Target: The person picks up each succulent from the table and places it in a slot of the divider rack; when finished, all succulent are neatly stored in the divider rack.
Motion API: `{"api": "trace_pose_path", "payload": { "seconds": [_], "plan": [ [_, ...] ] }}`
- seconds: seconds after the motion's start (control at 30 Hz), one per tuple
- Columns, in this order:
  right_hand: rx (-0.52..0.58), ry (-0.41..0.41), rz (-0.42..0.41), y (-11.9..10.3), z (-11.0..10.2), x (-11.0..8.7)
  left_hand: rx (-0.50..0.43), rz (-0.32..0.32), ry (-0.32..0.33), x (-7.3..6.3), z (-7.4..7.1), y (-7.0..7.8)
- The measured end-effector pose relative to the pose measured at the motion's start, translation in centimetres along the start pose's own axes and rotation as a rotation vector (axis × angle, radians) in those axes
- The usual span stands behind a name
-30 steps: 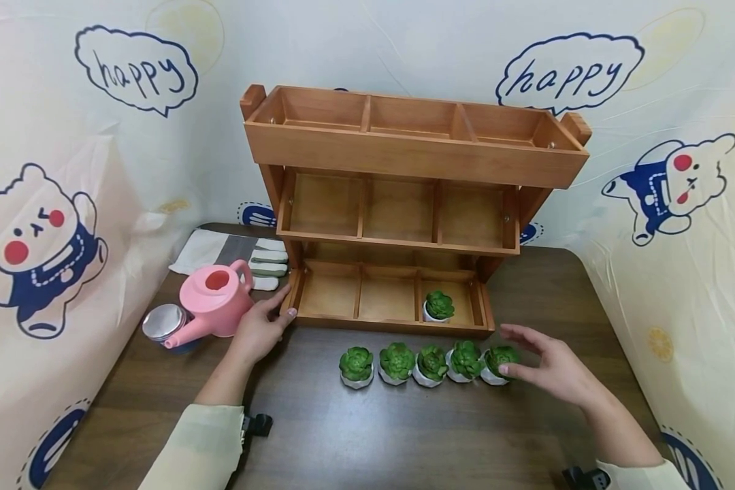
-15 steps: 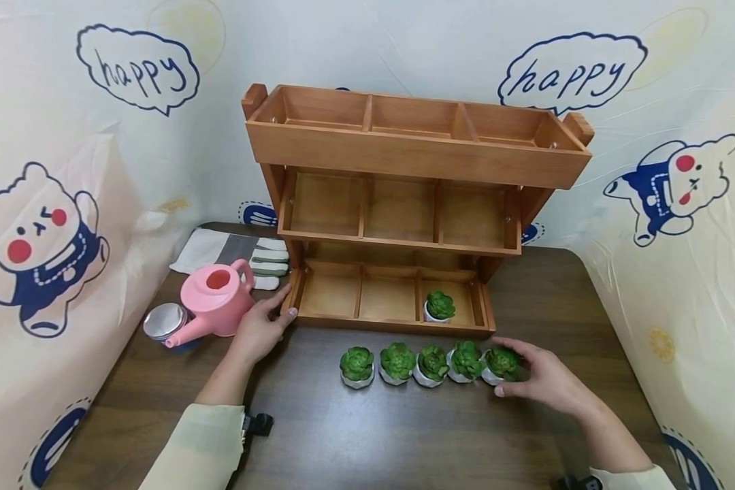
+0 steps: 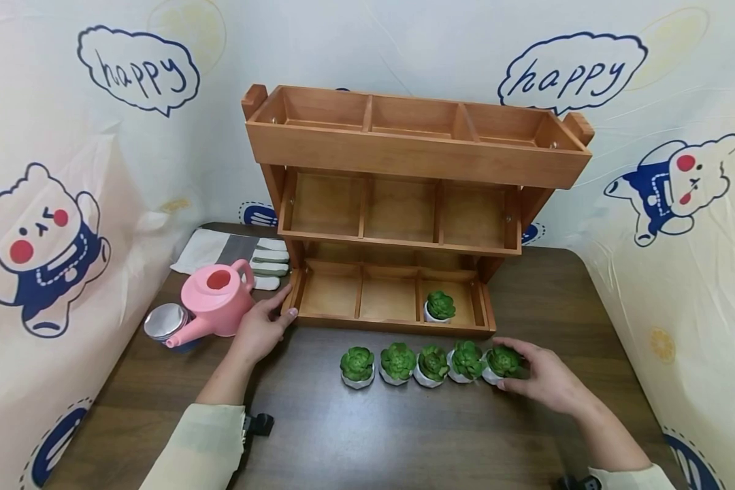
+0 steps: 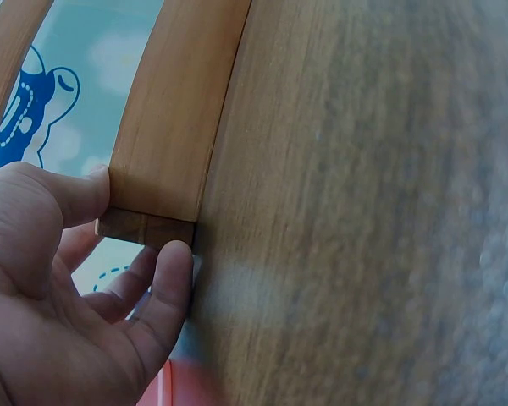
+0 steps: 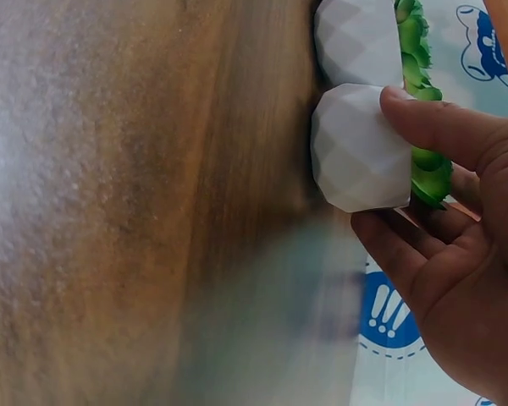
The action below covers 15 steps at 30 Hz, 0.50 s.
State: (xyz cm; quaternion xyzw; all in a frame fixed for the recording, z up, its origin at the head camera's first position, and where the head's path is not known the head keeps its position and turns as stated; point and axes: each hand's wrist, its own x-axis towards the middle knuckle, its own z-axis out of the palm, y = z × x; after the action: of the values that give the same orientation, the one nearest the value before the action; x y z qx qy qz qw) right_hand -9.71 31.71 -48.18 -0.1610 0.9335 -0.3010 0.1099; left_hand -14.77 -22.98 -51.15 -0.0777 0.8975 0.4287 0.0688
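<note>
Right hand (image 3: 542,381) curled round end pot (image 5: 360,148); lift straight up, clear of neighbour pot (image 5: 356,38). Left hand (image 3: 258,330) pinches rack (image 3: 392,299) corner; keep it steady.

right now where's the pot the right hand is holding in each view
Head: rightmost pot of the front row, lower right of centre, under the right hand.
Left wrist: not in it.
Right wrist: white faceted pot, upper right, thumb on it.
Shared landmark: the dark table.
</note>
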Motion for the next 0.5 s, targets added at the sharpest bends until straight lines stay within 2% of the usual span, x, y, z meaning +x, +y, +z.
{"api": "trace_pose_path", "payload": {
  "seconds": [0.5],
  "plan": [
    [-0.035,0.029,-0.012,-0.5,-1.6,0.3,0.005,0.002,-0.004,-0.1,0.0,0.1]
  ]
}}
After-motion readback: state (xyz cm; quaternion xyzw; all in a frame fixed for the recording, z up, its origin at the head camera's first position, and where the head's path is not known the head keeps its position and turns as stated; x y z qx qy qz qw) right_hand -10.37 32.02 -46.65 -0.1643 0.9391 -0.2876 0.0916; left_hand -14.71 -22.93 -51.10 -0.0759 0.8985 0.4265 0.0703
